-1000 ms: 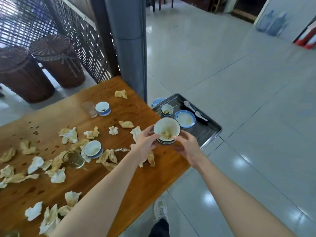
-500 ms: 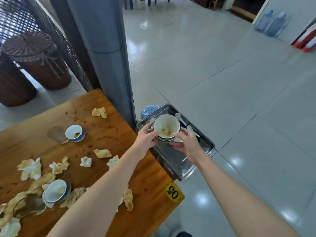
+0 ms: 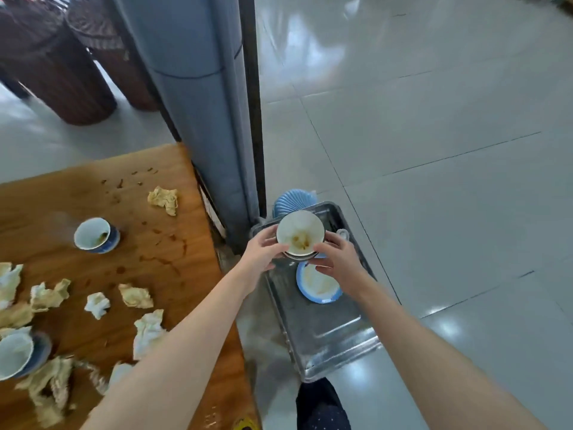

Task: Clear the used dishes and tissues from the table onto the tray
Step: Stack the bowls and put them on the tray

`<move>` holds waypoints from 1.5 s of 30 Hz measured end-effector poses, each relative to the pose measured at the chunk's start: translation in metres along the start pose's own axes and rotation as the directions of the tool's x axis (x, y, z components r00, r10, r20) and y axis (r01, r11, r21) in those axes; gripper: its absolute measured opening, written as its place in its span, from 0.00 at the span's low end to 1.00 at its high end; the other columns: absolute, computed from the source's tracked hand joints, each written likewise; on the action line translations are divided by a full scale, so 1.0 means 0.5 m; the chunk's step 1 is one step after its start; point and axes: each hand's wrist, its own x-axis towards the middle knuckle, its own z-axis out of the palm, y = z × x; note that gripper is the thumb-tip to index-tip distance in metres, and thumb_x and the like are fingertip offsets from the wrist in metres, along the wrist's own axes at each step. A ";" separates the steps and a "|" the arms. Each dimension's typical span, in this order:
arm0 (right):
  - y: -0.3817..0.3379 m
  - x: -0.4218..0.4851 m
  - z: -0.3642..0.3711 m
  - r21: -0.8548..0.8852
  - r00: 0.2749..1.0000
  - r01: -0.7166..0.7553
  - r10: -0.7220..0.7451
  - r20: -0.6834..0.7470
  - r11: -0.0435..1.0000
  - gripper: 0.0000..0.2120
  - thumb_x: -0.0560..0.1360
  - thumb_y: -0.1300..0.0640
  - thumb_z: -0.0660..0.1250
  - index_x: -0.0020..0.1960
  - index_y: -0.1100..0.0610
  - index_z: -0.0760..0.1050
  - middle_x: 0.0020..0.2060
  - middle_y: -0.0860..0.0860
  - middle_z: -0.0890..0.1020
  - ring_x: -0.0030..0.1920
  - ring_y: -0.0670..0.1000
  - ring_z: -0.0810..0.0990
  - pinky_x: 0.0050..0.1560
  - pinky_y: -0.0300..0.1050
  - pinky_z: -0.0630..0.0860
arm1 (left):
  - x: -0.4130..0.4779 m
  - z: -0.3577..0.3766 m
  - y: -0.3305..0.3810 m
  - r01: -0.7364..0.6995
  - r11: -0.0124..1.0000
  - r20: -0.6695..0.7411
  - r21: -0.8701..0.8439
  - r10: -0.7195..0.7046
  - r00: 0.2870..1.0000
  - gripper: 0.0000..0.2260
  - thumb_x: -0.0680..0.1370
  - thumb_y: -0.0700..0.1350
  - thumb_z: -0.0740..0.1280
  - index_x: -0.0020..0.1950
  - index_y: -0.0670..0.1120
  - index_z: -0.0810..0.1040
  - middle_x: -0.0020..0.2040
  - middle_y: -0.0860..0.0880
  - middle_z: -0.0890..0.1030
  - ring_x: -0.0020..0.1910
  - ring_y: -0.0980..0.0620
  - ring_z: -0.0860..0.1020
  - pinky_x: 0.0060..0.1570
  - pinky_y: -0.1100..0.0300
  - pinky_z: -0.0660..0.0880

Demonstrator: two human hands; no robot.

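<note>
A: Here, which surface and room?
B: A stained wooden table beside a grey pillar, on glossy tiled floor. Dark wicker baskets stand behind.

A: Any writing?
B: A yellow sticker at the frame's bottom edge, cut off and unreadable.

A: The hands?
B: Left hand and right hand curl their fingers round a stack of bowls, the top one sauce-smeared, over the metal tray's far end. A blue-rimmed plate lies in the tray.

A: Edges, room?
B: The tray sits just beside the table's right edge, with open floor further right. Crumpled tissues and a blue-and-white bowl lie on the table.
</note>
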 end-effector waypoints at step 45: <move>0.188 0.545 -0.221 -0.081 0.911 -0.379 0.387 0.146 0.922 0.19 0.76 0.65 0.62 0.66 0.55 0.71 0.58 0.56 0.80 0.56 0.55 0.80 0.42 0.44 0.75 | 0.516 0.266 -0.212 0.302 0.952 -0.109 0.056 -0.295 0.949 0.41 0.73 0.45 0.71 0.77 0.43 0.48 0.72 0.44 0.66 0.69 0.46 0.68 0.68 0.48 0.67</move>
